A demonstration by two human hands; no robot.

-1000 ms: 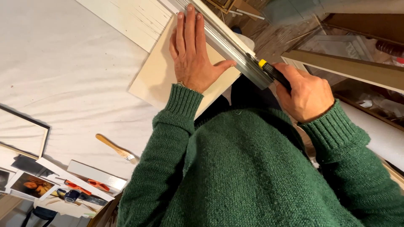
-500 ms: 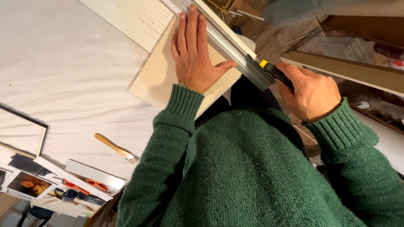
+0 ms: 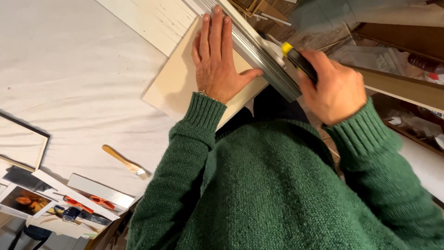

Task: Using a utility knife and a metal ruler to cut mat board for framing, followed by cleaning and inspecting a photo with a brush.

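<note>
My left hand [image 3: 216,60] lies flat, fingers together, on a pale cream board [image 3: 173,88] and presses its thumb against a long metal straightedge [image 3: 259,53] that runs diagonally across the board. My right hand [image 3: 335,88] is closed around a black utility knife with a yellow end [image 3: 298,58], held against the right side of the straightedge near its lower end. Both arms wear green knit sleeves.
The board rests on a white cloth-covered table [image 3: 69,69]. A wooden-handled brush [image 3: 122,160] lies at lower left, near a framed panel [image 3: 23,143], photo prints [image 3: 25,199] and white strips with orange clips [image 3: 88,202]. Wood offcuts and shelves clutter the upper right.
My right hand with the knife has slid slightly down along the straightedge. My left hand stays pressed in the same place.
</note>
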